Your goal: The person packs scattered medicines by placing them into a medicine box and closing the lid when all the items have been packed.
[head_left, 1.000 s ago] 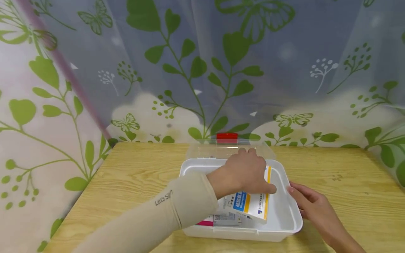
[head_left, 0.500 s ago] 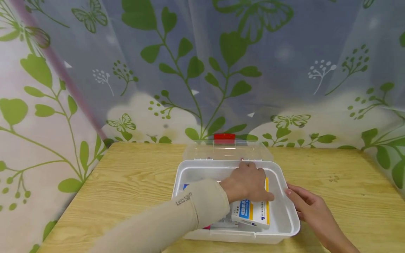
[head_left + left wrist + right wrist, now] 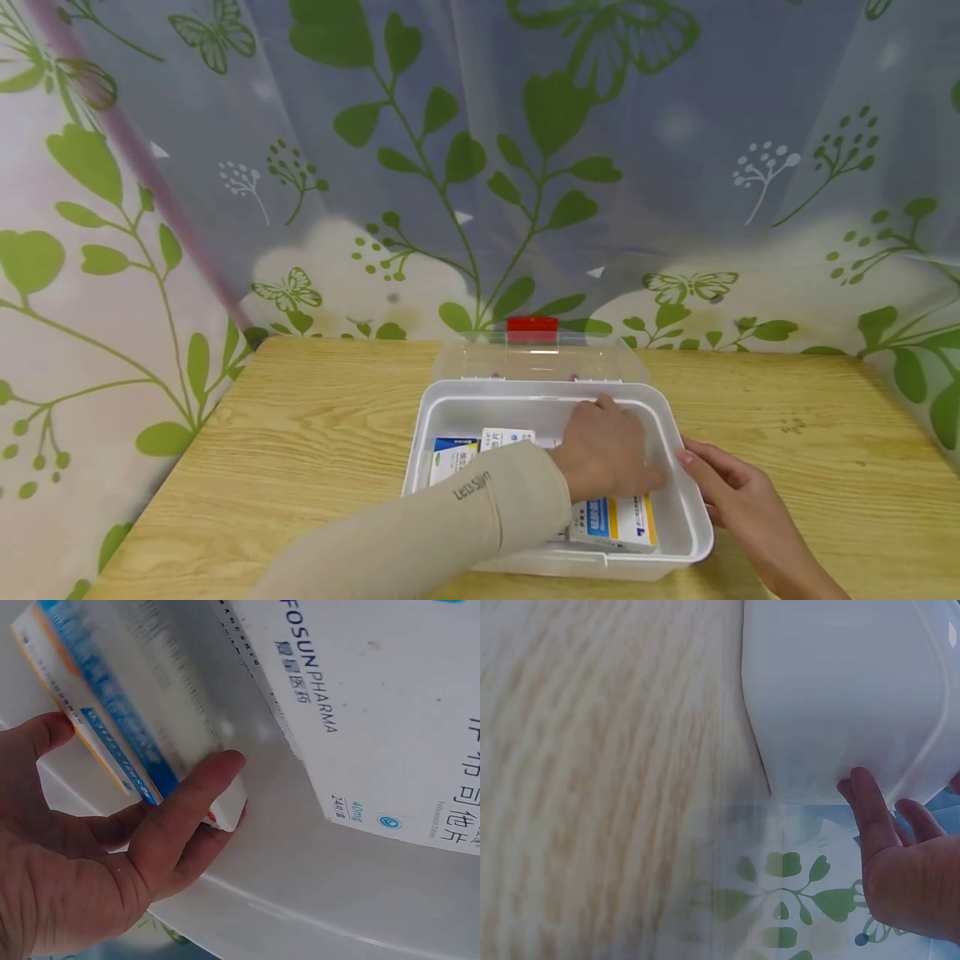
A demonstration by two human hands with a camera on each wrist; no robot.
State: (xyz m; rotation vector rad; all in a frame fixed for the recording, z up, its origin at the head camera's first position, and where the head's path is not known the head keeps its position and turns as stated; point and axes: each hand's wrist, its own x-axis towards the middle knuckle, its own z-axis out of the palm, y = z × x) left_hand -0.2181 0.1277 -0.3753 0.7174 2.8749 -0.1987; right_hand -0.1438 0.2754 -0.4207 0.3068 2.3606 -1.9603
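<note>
My left hand (image 3: 606,450) reaches into a white plastic storage box (image 3: 684,525) and grips a medicine box (image 3: 600,518) with white, blue and orange-yellow panels. In the left wrist view the thumb and fingers close round this medicine box (image 3: 112,682), which stands tilted by the container's inner wall. A white medicine carton (image 3: 375,712) with "FOSUN PHARMA" print lies beside it. My right hand (image 3: 742,500) touches the container's right side. Its fingers rest nearly straight against the outer wall (image 3: 832,712) in the right wrist view, with the thumb near the rim.
The container's clear lid (image 3: 487,358) is folded back behind it, with a red latch (image 3: 532,328). More medicine cartons (image 3: 453,454) lie at the container's left, partly behind my sleeve (image 3: 420,533). A wooden table (image 3: 322,417) meets a leaf-patterned curtain (image 3: 675,208).
My left hand has moved right and deeper into the container, and the medicine box has shifted right with it. Cartons at the left now show. My right hand stays by the side.
</note>
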